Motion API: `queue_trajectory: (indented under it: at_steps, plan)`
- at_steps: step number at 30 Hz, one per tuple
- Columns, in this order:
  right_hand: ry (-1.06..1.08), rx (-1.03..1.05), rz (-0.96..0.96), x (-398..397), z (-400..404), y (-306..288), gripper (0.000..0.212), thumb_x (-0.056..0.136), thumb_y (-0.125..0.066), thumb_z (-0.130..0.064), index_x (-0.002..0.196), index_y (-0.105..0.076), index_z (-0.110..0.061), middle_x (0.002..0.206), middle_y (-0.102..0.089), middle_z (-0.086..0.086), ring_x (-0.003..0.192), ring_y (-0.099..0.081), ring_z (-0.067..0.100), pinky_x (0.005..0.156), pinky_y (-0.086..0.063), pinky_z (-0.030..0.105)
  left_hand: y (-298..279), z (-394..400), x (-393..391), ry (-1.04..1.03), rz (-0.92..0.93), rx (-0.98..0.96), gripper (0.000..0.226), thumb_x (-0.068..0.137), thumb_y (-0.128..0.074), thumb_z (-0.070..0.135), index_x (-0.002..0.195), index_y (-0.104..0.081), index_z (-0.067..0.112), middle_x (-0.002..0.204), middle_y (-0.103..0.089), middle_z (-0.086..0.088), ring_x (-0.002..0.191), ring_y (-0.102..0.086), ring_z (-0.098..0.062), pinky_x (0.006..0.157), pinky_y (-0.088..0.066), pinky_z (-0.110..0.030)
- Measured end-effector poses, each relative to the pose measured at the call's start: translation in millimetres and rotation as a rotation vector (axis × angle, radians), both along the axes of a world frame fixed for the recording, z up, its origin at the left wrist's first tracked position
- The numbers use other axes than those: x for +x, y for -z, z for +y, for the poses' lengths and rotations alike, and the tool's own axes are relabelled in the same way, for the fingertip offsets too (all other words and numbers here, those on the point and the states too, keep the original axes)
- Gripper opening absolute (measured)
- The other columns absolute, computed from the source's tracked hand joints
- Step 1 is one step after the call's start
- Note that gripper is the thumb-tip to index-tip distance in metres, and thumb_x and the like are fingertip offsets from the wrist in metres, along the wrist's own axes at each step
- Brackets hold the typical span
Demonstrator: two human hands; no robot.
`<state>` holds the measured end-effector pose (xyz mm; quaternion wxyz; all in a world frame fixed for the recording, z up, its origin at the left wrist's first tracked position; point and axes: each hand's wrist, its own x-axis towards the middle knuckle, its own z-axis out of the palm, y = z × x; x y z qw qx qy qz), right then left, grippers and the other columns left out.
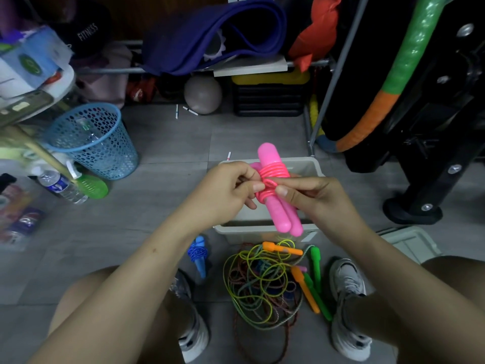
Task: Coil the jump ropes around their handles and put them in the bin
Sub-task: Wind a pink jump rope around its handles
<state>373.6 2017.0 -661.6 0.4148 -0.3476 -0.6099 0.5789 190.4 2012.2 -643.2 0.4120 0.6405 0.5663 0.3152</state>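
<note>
A pink jump rope (275, 185) is held above the beige bin (307, 165) at the centre of the view, its two pink handles laid side by side and its cord wound in tight coils around their middle. The bundle is tilted, one handle end pointing toward 12 o'clock and the paired ends toward 5 o'clock. The left hand (231, 190) is closed on the coils from the 9 o'clock side, the cord being pinched between thumb and fingers. The right hand (312, 198) is clasped round the handles from the 3 o'clock side, its thumb pressed on the coils.

Just below the bin, toward 6 o'clock, a loose tangle of ropes (262, 282) is spread on the grey tiled floor (168, 143) between two grey sneakers; yellow-green, teal and reddish braided cords are mixed in it. Orange handles (282, 248) and green handles (315, 266) are lying at its 3 o'clock edge. A blue jump rope (198, 254), already coiled around its handles, is seen on the floor at 9 o'clock of the tangle.

A blue mesh basket (91, 143) is standing at 10 o'clock, with a water bottle (61, 186) lying just below it. A grey ball (202, 94) is set at 12 o'clock under a rack bearing a purple mat (210, 32).
</note>
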Motion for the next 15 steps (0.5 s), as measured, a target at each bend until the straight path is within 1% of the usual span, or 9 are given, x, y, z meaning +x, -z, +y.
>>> queue_trajectory:
  at_steps: [2, 4, 5, 6, 8, 10, 12, 14, 15]
  plan:
    - [-0.007, -0.03, 0.021, 1, 2, 0, 0.021, 0.072, -0.068, -0.014, 0.087, -0.077, -0.026, 0.094, -0.074, -0.006, 0.092, -0.068, 0.008, 0.082, -0.051, 0.019, 0, 1, -2, 0.016, -0.043, -0.021, 0.024, 0.091, -0.055, -0.002, 0.074, -0.056, 0.015, 0.069, -0.061, -0.008, 0.054, -0.062, -0.012, 0.069, -0.055, -0.039]
    - [-0.022, -0.05, 0.037, 4, 5, -1, 0.019, 0.069, -0.07, -0.008, 0.086, -0.076, -0.015, 0.1, -0.073, 0.004, 0.096, -0.068, 0.016, 0.087, -0.052, 0.026, -1, 1, -3, 0.031, -0.072, -0.033, 0.024, 0.092, -0.053, -0.003, 0.075, -0.056, 0.013, 0.064, -0.062, -0.001, 0.054, -0.062, -0.011, 0.068, -0.056, -0.037]
    - [-0.027, -0.047, 0.03, 4, 5, -2, 0.018, 0.069, -0.07, -0.004, 0.084, -0.076, -0.012, 0.102, -0.073, 0.005, 0.096, -0.068, 0.018, 0.088, -0.053, 0.027, 0, 1, -3, 0.033, -0.077, -0.037, 0.024, 0.092, -0.052, -0.003, 0.075, -0.057, 0.012, 0.062, -0.061, 0.002, 0.053, -0.062, -0.01, 0.067, -0.056, -0.036]
    - [-0.029, -0.032, 0.011, 5, 6, -3, 0.018, 0.07, -0.071, 0.001, 0.084, -0.075, -0.01, 0.103, -0.072, 0.004, 0.097, -0.068, 0.018, 0.088, -0.053, 0.026, 0, 1, -2, 0.03, -0.079, -0.04, 0.023, 0.092, -0.052, -0.003, 0.075, -0.057, 0.012, 0.062, -0.061, 0.001, 0.053, -0.062, -0.009, 0.067, -0.056, -0.035]
    - [-0.025, 0.021, -0.032, 5, 5, -4, 0.025, 0.073, -0.07, 0.011, 0.082, -0.076, -0.011, 0.103, -0.073, -0.002, 0.098, -0.068, 0.016, 0.086, -0.053, 0.024, 2, 0, -1, 0.021, -0.091, -0.038, 0.022, 0.092, -0.053, -0.003, 0.076, -0.057, 0.012, 0.067, -0.06, -0.004, 0.056, -0.063, -0.011, 0.071, -0.056, -0.039]
    - [-0.003, 0.055, -0.056, 5, 5, -4, 0.03, 0.073, -0.069, 0.013, 0.081, -0.076, -0.014, 0.101, -0.073, -0.006, 0.096, -0.068, 0.013, 0.083, -0.052, 0.022, 2, 0, 3, 0.025, -0.133, -0.034, 0.021, 0.092, -0.054, -0.003, 0.077, -0.057, 0.012, 0.075, -0.061, -0.011, 0.062, -0.063, -0.014, 0.075, -0.057, -0.041]
    - [0.049, 0.063, -0.089, 5, 6, -5, 0.031, 0.074, -0.068, 0.015, 0.078, -0.076, -0.014, 0.096, -0.073, -0.009, 0.09, -0.068, 0.01, 0.081, -0.052, 0.021, 1, -1, 6, 0.031, -0.2, -0.043, 0.017, 0.088, -0.058, -0.002, 0.078, -0.058, 0.011, 0.079, -0.062, -0.012, 0.066, -0.063, -0.013, 0.074, -0.057, -0.033]
    - [0.083, 0.068, -0.12, 5, 8, -7, 0.03, 0.074, -0.069, 0.013, 0.076, -0.074, -0.016, 0.087, -0.074, -0.009, 0.083, -0.068, 0.008, 0.079, -0.052, 0.02, 1, -2, 10, 0.005, -0.232, -0.032, 0.015, 0.082, -0.066, -0.001, 0.078, -0.058, 0.011, 0.075, -0.061, -0.009, 0.065, -0.062, -0.013, 0.068, -0.055, -0.023]
    - [0.094, 0.073, -0.139, 6, 9, -7, 0.028, 0.074, -0.071, 0.009, 0.077, -0.074, -0.019, 0.085, -0.074, -0.007, 0.082, -0.068, 0.009, 0.079, -0.053, 0.022, 2, -2, 12, -0.02, -0.226, -0.01, 0.016, 0.08, -0.068, 0.0, 0.077, -0.057, 0.011, 0.075, -0.06, -0.009, 0.065, -0.06, -0.014, 0.065, -0.054, -0.021]
